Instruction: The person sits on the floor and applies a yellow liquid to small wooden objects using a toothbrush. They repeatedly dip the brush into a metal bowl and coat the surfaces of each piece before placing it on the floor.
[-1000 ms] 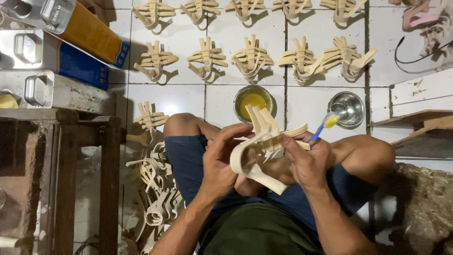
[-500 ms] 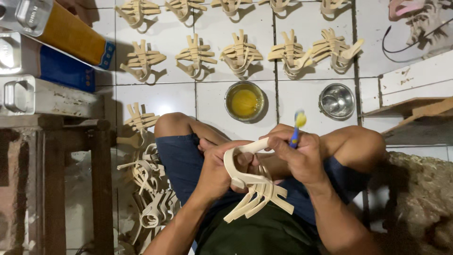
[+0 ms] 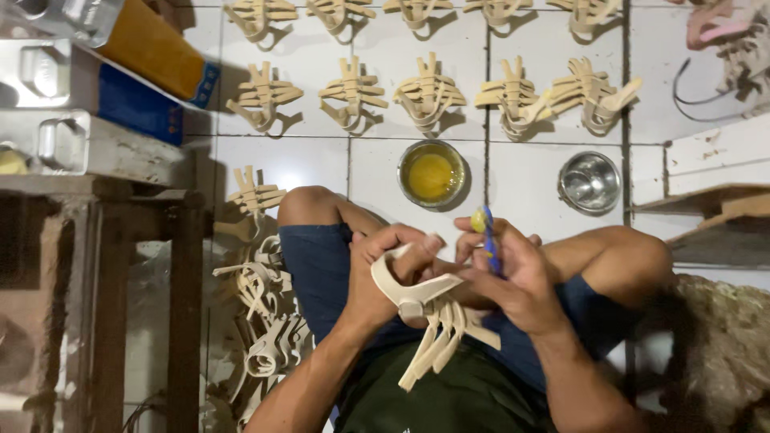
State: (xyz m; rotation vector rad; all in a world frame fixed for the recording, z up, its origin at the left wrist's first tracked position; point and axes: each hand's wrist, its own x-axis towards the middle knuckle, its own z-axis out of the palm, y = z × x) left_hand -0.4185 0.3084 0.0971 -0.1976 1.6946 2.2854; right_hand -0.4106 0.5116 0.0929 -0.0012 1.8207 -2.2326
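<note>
Strap piece (image 3: 429,309) clamped in left hand (image 3: 385,277), turned up for gluing; right hand (image 3: 513,277) pinching brush (image 3: 488,239); glue bowl (image 3: 431,173) near.

Both hands, left (image 3: 385,269) and right (image 3: 513,273), grip closed over the lap.

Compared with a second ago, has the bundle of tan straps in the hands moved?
Yes. The strap bundle has dropped toward the lap and flipped, loose ends now pointing away from the bowl of yellow glue, farther from it than before.

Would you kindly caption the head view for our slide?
Left hand grips a beige strap piece; right hand holds a brush above it.
</note>
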